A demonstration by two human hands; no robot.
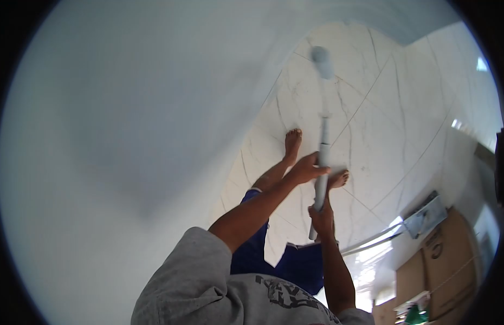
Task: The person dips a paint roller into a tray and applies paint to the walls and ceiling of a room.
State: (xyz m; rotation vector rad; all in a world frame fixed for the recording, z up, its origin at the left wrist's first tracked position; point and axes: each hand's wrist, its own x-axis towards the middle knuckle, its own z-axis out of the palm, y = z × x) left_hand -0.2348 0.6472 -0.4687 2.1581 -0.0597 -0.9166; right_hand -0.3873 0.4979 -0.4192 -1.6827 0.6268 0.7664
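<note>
A long-handled scrubber [324,130] with a pale pole and a blurred, rounded grey head points away from my body, over the tiled floor. My left hand [308,169] is closed around the grey grip partway along the pole. Closer to my body, my right hand [322,218] wraps the lower end of the same handle, with a short piece sticking out below it. The scrubber's head is at the far end, near the foot of the pale wall.
A smooth pale wall [127,108] fills the left side and curves across the top. White marble-look tiles [382,135] cover the floor, where my bare feet [292,145] stand. Cardboard boxes [450,260] and a flat grey tool with a pole [425,216] are at lower right.
</note>
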